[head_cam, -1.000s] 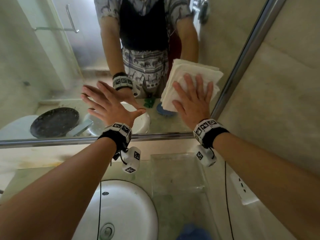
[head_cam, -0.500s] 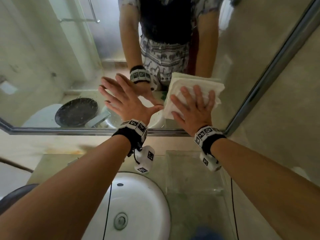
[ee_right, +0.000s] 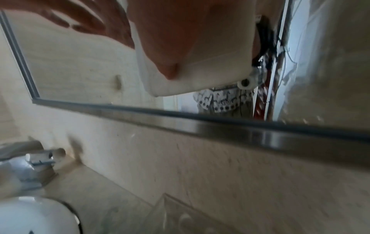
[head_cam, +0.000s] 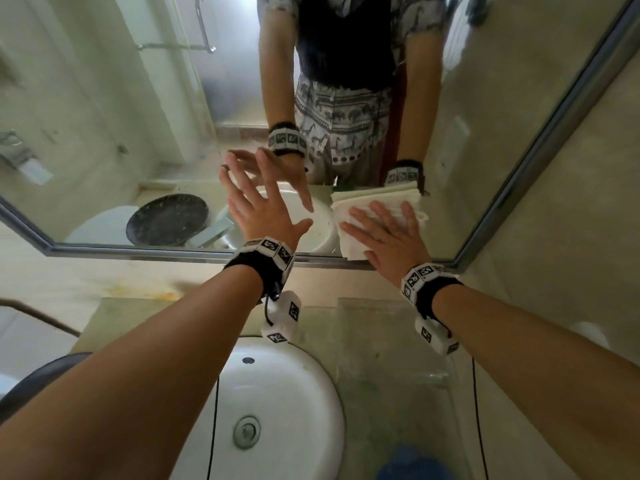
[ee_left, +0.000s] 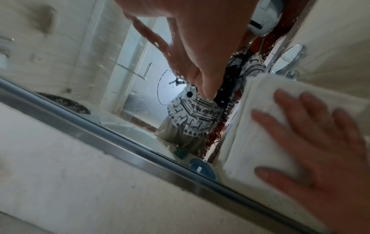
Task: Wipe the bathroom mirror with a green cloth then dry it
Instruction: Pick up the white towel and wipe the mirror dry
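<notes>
The bathroom mirror [head_cam: 145,126] has a metal frame [head_cam: 138,251]. My right hand [head_cam: 384,233] lies flat with straight fingers on a folded white cloth [head_cam: 360,206] and presses it against the glass at the lower right, just above the bottom frame. My left hand [head_cam: 263,213] is spread flat on the glass to its left, holding nothing. The left wrist view shows the white cloth [ee_left: 250,126] under the right hand [ee_left: 320,142], with small droplets on the glass nearby. A small green thing [ee_left: 181,152] appears only as a reflection low in the mirror.
Below the mirror a white basin [head_cam: 277,393] sits in the counter, with a faucet [ee_right: 38,166] at its back. A clear glass tray [head_cam: 388,341] lies right of the basin. A blue object [head_cam: 415,465] is at the bottom edge. A tiled wall [head_cam: 571,202] closes the right side.
My right hand has slid the white cloth down the glass to the bottom frame. My left hand has stayed spread on the mirror.
</notes>
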A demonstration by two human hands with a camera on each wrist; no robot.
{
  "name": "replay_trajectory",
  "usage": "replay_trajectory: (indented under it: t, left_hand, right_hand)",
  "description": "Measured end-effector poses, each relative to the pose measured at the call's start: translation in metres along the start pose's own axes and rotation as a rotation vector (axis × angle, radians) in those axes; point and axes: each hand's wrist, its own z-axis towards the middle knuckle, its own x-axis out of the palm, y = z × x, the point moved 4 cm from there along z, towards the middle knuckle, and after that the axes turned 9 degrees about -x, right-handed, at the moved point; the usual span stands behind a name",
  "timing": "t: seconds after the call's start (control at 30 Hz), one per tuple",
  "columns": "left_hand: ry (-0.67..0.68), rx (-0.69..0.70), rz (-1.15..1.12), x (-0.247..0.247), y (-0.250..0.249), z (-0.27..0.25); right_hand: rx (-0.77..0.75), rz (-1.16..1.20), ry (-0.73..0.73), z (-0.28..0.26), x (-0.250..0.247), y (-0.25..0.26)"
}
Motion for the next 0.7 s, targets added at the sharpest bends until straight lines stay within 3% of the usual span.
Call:
replay_trajectory:
  t: [0.17, 0.37, 0.47, 0.57, 0.7]
  left_hand:
    - [0.108, 0.122, 0.028, -0.019, 0.032, 0.006]
    - [-0.063, 0.244, 0.069, -0.038, 0.066, 0.039]
    - [-0.075, 0.307, 0.1, -0.03, 0.08, 0.053]
    - [-0.074, 0.354, 0.142, -0.017, 0.086, 0.06]
    - [-0.113, 0.351, 0.153, 0.001, 0.085, 0.065]
  right_hand:
    - [0.131, 0.057, -0.124, 0.041, -0.062, -0.016]
    - [0.347, 0.14, -0.26, 0.095, -0.121, -0.029]
    - [0.462, 0.157, -0.339, 0.116, -0.133, -0.026]
    - [0.43, 0.091, -0.361, 0.122, -0.118, -0.015]
    - [0.213, 0.02, -0.316, 0.112, -0.068, 0.016]
